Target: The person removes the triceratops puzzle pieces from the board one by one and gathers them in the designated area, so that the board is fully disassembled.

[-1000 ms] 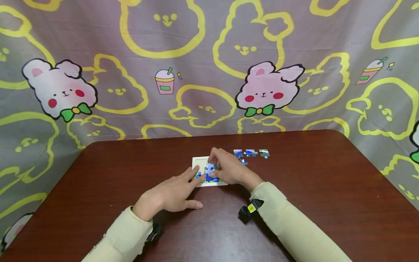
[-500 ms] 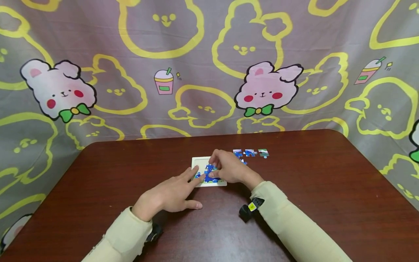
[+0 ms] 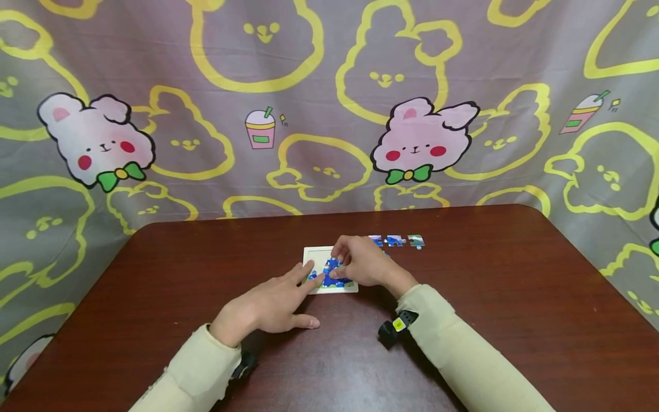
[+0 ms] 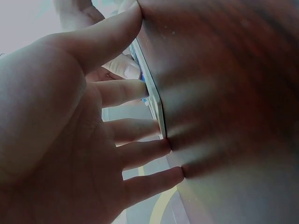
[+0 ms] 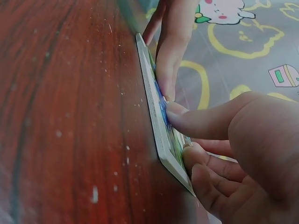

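Note:
A small white puzzle tray [image 3: 308, 255] lies on the table, with blue and green jigsaw pieces in its near part. Extended fingers of my left hand [image 3: 273, 302] rest on the tray's left side and on pieces in it; its thumb points away to the right. In the left wrist view, that hand's fingers [image 4: 145, 156] are spread, some reaching the tabletop. My right hand [image 3: 366, 263] curls over the tray's right side. Between its thumb and fingers is a blue puzzle piece [image 3: 333, 264], low against the other pieces. The right hand hides part of the tray.
Several loose puzzle pieces [image 3: 394, 241] lie behind and right of the tray, one mostly hidden by the right hand. The brown wooden table [image 3: 489, 274] extends around the tray. A patterned curtain [image 3: 319, 114] hangs behind its far edge.
The piece under my right fingers showed a pale face a second ago; now dark blue shows there. The right hand shifted slightly. My left hand stayed in place on the tray.

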